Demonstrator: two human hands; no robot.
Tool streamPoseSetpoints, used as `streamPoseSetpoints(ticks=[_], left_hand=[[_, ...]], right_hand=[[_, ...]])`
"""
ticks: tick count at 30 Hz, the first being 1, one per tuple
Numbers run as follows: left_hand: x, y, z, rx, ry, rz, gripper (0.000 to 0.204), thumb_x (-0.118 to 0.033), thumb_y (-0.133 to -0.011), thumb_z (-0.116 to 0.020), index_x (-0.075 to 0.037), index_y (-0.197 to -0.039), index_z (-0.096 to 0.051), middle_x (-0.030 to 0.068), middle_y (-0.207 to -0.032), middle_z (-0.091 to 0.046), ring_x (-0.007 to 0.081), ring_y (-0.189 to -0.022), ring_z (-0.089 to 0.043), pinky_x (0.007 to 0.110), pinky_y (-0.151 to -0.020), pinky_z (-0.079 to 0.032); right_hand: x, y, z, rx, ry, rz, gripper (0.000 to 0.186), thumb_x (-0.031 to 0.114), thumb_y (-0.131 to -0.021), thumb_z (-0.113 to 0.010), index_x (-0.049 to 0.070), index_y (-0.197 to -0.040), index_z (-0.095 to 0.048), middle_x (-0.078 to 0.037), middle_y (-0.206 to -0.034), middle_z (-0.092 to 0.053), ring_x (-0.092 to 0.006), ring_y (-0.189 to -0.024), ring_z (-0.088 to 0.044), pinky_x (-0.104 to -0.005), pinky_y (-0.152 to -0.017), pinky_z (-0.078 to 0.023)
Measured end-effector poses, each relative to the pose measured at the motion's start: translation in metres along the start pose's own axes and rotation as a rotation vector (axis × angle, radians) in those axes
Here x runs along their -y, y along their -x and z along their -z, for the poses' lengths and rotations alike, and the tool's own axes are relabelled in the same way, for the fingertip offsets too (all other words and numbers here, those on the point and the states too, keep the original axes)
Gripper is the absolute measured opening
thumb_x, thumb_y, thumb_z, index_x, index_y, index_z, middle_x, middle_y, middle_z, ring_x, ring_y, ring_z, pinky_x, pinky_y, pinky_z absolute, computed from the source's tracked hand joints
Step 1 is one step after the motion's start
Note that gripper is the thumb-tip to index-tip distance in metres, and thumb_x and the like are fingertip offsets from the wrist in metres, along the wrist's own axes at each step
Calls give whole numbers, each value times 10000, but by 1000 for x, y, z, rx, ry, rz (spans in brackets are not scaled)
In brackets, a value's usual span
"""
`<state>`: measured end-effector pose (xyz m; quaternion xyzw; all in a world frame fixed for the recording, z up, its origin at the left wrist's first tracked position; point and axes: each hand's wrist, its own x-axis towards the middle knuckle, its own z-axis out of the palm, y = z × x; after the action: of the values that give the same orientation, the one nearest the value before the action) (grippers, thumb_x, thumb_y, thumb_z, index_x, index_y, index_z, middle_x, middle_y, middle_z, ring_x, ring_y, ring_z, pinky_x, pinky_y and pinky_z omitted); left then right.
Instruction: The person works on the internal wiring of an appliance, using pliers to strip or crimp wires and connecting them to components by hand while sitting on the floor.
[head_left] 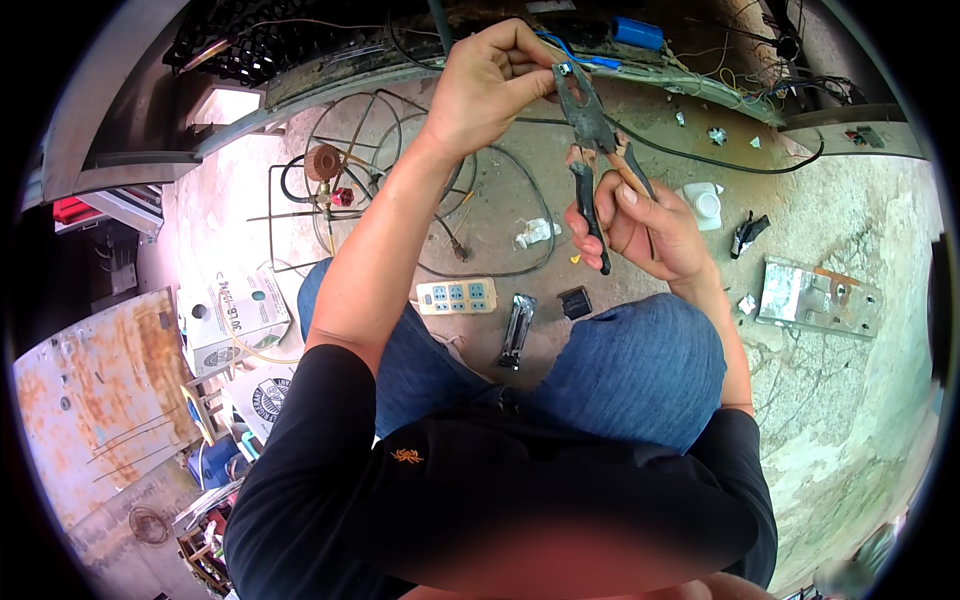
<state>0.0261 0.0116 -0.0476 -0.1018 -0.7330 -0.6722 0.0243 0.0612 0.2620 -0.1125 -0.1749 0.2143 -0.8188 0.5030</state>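
My right hand (655,225) is wrapped around a pair of pliers (590,130) with worn, dark handles. The handles are spread and the jaws stand apart, pointing up and away from me. Beside one jaw tip is a small shiny piece (565,70), too small to name. My left hand (490,90) pinches thumb and fingers right at that tip; what lies between them is mostly hidden. A blue wire (555,40) with a blue sleeved end (605,62) runs just behind the jaws, close to my left fingertips.
A metal frame (370,65) with loose wires and a blue cylinder (637,33) lies ahead. On the floor are a power strip (457,296), gauge valves with hoses (325,165), a black cable (500,272), a white bottle (703,205) and a metal plate (818,298). Boxes (235,320) stand left.
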Motion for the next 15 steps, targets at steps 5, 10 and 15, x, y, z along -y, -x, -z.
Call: streamPoseSetpoints(ticks=[5, 10, 15], left_hand=[[0, -1, -1, -4, -15, -19, 94, 84, -938, -631, 20, -983, -577, 93, -982, -706, 165, -920, -729, 296, -794, -617], [0, -2, 0, 4, -46, -12, 88, 75, -950, -631, 25, -1006, -584, 106, -987, -715, 159, -924, -728, 290, -788, -615], [-11, -2, -1, -134, -45, 7, 117, 55, -976, -632, 25, -1074, -576, 171, -1065, -741, 171, -928, -735, 280, -773, -610]], right_hand=[[0, 1, 0, -20, 28, -1, 321, 342, -1085, -521, 27, -1029, -546, -215, -1090, -652, -255, -868, -638, -375, -718, -528], [2, 5, -5, -94, 116, -21, 397, 393, -1039, -597, 0, -1092, -576, -239, -1118, -624, -255, -889, -617, -405, -793, -531], [6, 23, 23, -17, 596, -123, 409, 329, -1045, -609, -30, -1239, -636, -134, -1132, -692, -216, -968, -645, -341, -877, -507]])
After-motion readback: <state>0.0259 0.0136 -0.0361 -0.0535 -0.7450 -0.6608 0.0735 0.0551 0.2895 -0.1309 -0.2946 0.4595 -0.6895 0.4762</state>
